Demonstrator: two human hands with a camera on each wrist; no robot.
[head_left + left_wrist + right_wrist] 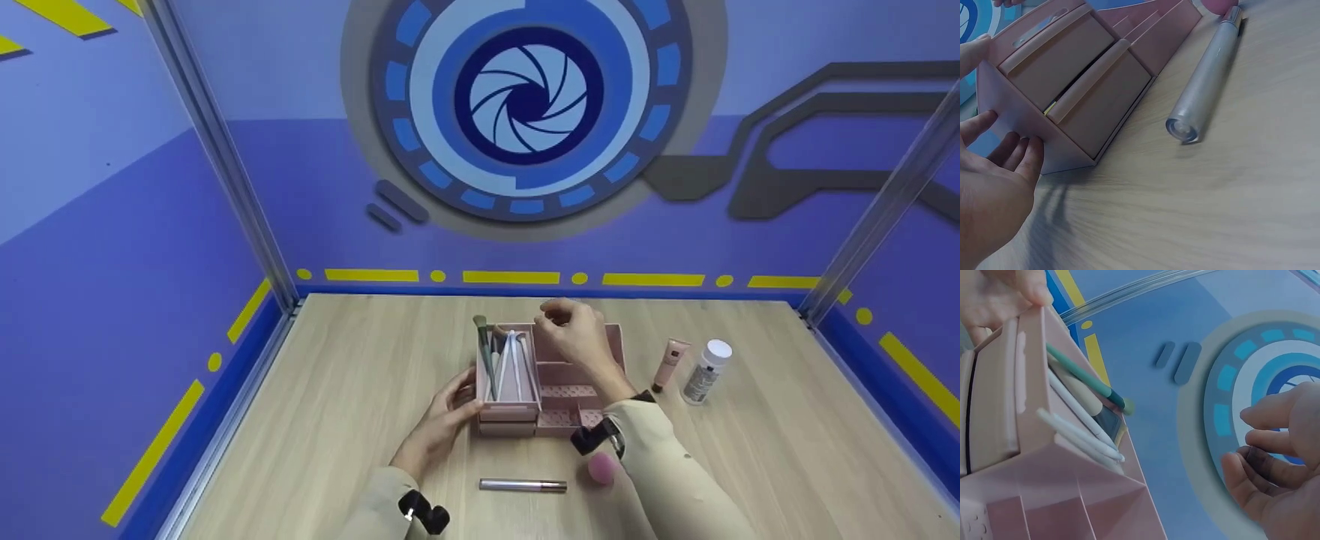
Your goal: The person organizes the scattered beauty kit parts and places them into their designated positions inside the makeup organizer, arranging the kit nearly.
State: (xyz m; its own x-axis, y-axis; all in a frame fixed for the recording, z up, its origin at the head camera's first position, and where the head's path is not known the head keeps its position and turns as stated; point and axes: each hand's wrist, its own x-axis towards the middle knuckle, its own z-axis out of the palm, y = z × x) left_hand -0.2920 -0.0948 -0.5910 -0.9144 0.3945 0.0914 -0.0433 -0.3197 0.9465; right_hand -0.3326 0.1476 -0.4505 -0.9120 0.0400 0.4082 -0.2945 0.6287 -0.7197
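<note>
My left hand (439,424) rests against the left side of a pink makeup organizer (508,411), its fingertips on the side wall and the thumb at the top front edge in the left wrist view. Several makeup brushes (1086,410) lean in the organizer's left compartment; one has a green handle, others white. Over the right compartments hovers my right hand (576,337), apart from the organizer. Its fingers are loosely bent, and nothing shows between them in the right wrist view (1280,461).
In front of the organizer lies a silver cosmetic tube (523,486). A pink makeup sponge (601,469) sits near my right sleeve. To the right are a pink squeeze tube (670,365) and a white-capped bottle (706,373). Printed walls enclose the wooden table (795,450).
</note>
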